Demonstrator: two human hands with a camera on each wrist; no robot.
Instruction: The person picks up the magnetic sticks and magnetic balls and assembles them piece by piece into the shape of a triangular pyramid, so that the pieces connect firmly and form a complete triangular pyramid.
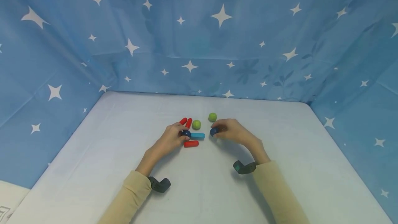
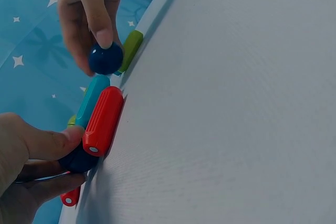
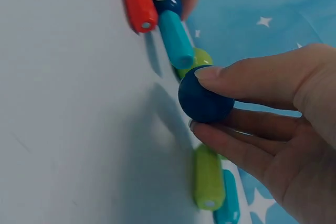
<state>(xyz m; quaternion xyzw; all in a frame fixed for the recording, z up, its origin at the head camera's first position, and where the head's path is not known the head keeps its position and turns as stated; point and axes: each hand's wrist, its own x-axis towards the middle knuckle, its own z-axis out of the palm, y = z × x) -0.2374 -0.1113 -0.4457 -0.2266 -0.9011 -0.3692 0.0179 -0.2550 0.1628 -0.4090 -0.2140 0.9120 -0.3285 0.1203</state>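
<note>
My left hand (image 1: 170, 138) pinches a dark blue ball (image 1: 186, 133) between thumb and fingers, low over the table. A light blue rod (image 1: 198, 136) points from that ball toward the right hand, its near end right at the ball. In my right hand (image 1: 231, 131), thumb and fingertips grip a second dark blue ball (image 3: 206, 95), apart from the rod's free end. Closer to me than the light blue rod lies a red rod (image 2: 104, 121) with a pale round tip.
Beyond the hands sit two green balls, one left (image 1: 196, 124) and one right (image 1: 212, 117). Two more red rods (image 1: 188, 123) lie past the left fingers. A green rod (image 3: 209, 178) and another light blue rod (image 3: 230, 198) show beside the right hand. A starry blue curtain (image 1: 199, 37) surrounds the white table (image 1: 199, 189).
</note>
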